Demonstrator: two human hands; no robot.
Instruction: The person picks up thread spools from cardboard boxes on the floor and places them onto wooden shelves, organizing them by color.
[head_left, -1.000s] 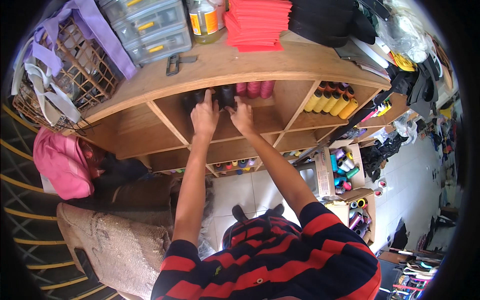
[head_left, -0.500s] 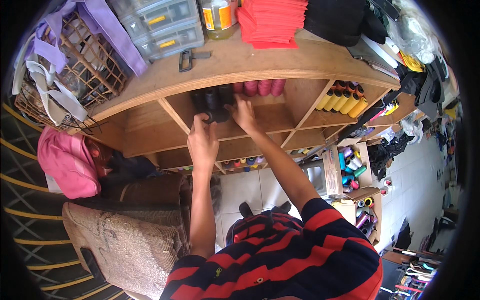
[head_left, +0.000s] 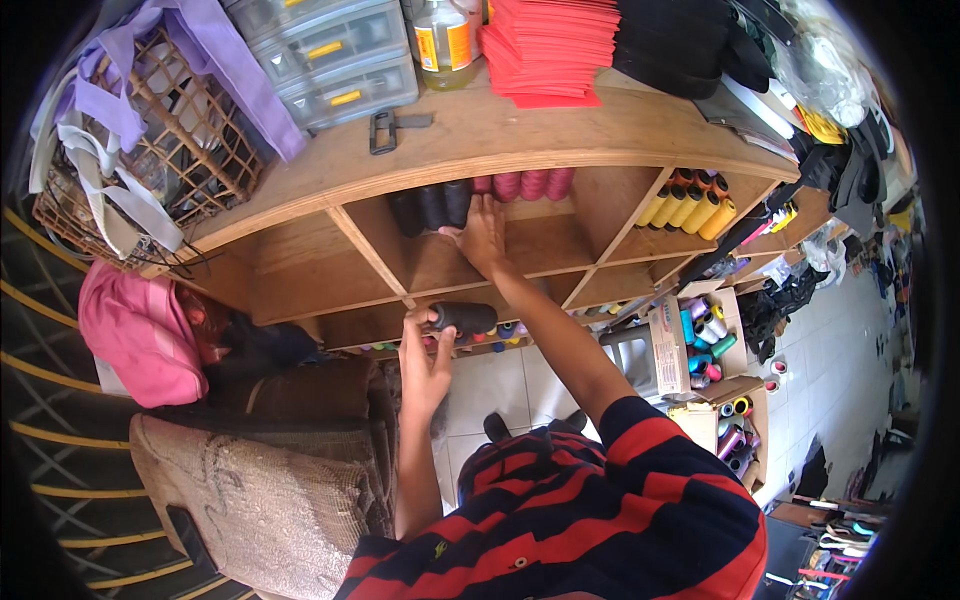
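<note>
black spool [head_left: 468, 318]: held outside of the wooden shelf [head_left: 560, 125], at its near side, lying almost level, with one end toward the right.
left hand [head_left: 425, 362]: closed around the left end of this spool, with the thumb at the near side; grasping firmly enough to carry it alone.
right hand [head_left: 482, 238]: extended into the middle compartment [head_left: 545, 240], just beside the rightmost of the black spools [head_left: 432, 206]; cannot tell if gripping or only touching.
black spools: close together at the far left part of the same compartment.
pink spools [head_left: 533, 184]: in a row at the far side, to the right of the black ones.
yellow spools [head_left: 690, 208]: packed tightly in the next compartment to the right.
shelf top: bearing, from left to right, wicker basket [head_left: 195, 142], plastic drawers [head_left: 355, 95], bottle [head_left: 443, 45] and red stack [head_left: 550, 50].
black buckle [head_left: 383, 130]: lying flat, near side of the drawers.
cardboard boxes [head_left: 668, 345]: at the right, containing spools of many colours.
</note>
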